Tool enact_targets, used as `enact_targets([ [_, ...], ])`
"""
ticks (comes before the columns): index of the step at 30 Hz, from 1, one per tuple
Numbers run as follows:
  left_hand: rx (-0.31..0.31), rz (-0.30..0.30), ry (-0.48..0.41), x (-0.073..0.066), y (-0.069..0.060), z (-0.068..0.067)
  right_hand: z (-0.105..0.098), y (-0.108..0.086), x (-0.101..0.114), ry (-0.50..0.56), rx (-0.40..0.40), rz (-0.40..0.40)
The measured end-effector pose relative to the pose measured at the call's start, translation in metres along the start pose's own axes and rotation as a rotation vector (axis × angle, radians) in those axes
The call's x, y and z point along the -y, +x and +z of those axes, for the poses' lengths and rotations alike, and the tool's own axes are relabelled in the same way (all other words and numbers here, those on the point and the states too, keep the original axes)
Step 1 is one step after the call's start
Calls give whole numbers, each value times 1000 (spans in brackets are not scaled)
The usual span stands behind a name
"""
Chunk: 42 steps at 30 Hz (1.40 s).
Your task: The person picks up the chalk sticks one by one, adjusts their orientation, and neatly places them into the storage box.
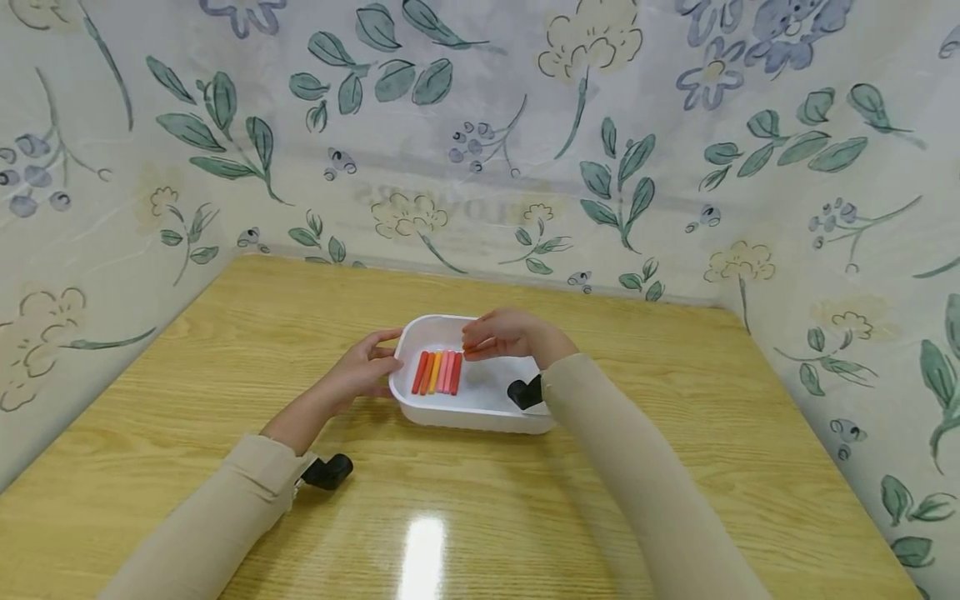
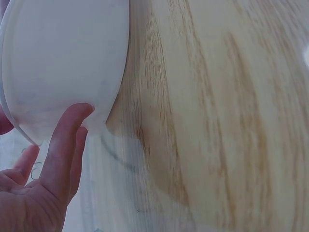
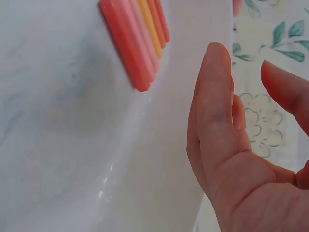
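A white rectangular tray (image 1: 487, 385) holds a row of short sticks (image 1: 437, 372), red, orange, yellow and pink, lying side by side near its left end. My left hand (image 1: 363, 367) grips that end; the left wrist view shows the fingers of this hand (image 2: 55, 169) against the outer wall of the tray (image 2: 63, 58). My right hand (image 1: 517, 333) hovers over the tray, just right of the sticks. Seen from the right wrist, this hand (image 3: 227, 145) has straight fingers, the thumb apart and nothing between them; the sticks (image 3: 130, 46) lie beyond the fingertips.
The tray stands on a wood-grain table (image 1: 300, 542). A flower-patterned sheet (image 1: 480, 192) rises behind the table and along both sides. Black devices sit at the left wrist (image 1: 327, 472) and the right wrist (image 1: 525, 392), the latter over the tray's front right part.
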<state>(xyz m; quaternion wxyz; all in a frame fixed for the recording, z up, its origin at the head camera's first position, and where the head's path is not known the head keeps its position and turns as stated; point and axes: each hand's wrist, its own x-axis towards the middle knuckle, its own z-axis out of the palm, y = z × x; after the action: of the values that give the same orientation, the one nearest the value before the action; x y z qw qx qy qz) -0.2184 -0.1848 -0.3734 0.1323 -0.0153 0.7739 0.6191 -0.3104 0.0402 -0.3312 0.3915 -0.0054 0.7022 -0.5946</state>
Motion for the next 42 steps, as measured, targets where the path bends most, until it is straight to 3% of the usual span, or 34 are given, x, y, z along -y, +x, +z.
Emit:
enact_targets([
  [9, 12, 6, 11, 0, 0, -1, -9, -18, 6, 19, 27, -75],
  [19, 11, 24, 23, -1, 1, -2, -25, -38, 9, 70, -35, -153],
  [42, 27, 16, 5, -1, 1, -1, -74, -75, -18, 143, -166, -194],
])
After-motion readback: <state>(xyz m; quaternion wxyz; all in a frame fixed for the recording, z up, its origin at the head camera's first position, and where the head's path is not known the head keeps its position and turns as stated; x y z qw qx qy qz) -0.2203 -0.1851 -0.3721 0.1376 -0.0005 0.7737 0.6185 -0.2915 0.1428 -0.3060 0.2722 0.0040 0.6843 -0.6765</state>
